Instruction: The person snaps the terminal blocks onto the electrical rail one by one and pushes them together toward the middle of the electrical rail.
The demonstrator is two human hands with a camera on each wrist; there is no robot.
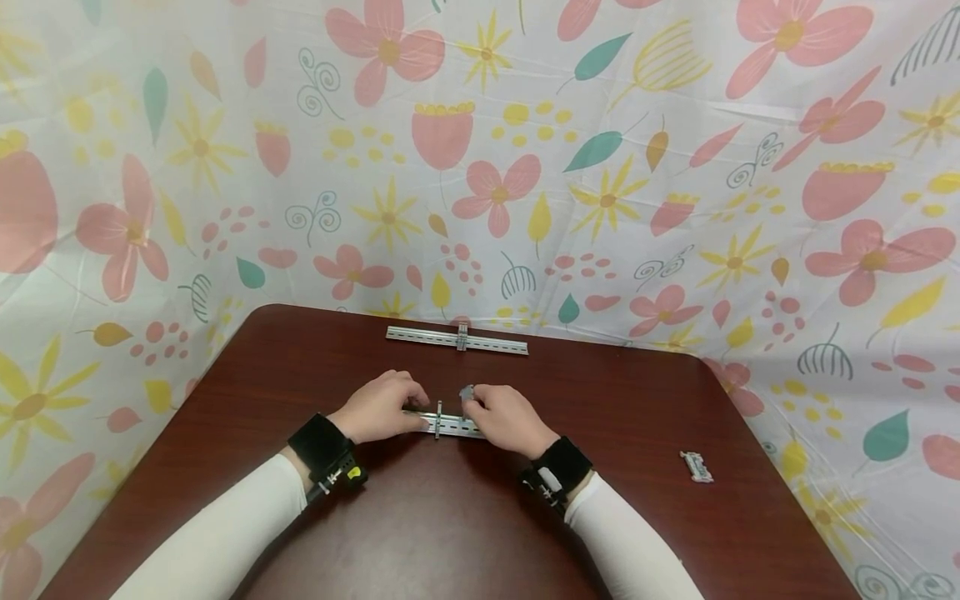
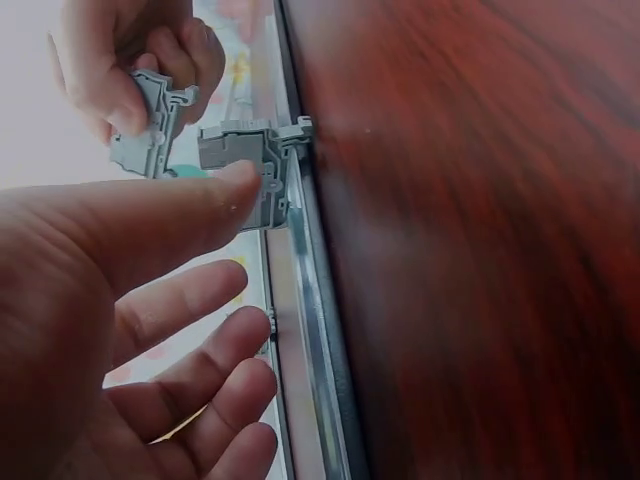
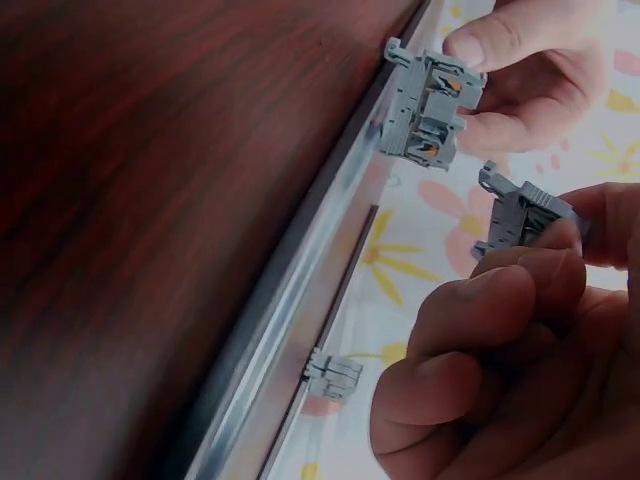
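A silver DIN rail (image 1: 456, 426) lies across the table with one grey terminal block (image 1: 438, 420) standing upright on it. My left hand (image 1: 381, 407) is at the rail's left end. Its thumb (image 2: 215, 195) lies at the mounted block's side, while the other fingers are spread, loosely bent; whether the thumb touches cannot be told. Above the rail, right of the mounted block, my right hand (image 1: 512, 418) pinches a second grey terminal block (image 3: 525, 215) between thumb and fingers. This held block is tilted and apart from the mounted one.
Farther back lies another DIN rail (image 1: 420, 336) carrying terminal blocks (image 1: 462, 337) near its middle. A loose terminal block (image 1: 697, 467) rests on the right side of the brown table (image 1: 622, 517). A flowered curtain (image 1: 495, 250) hangs behind the table.
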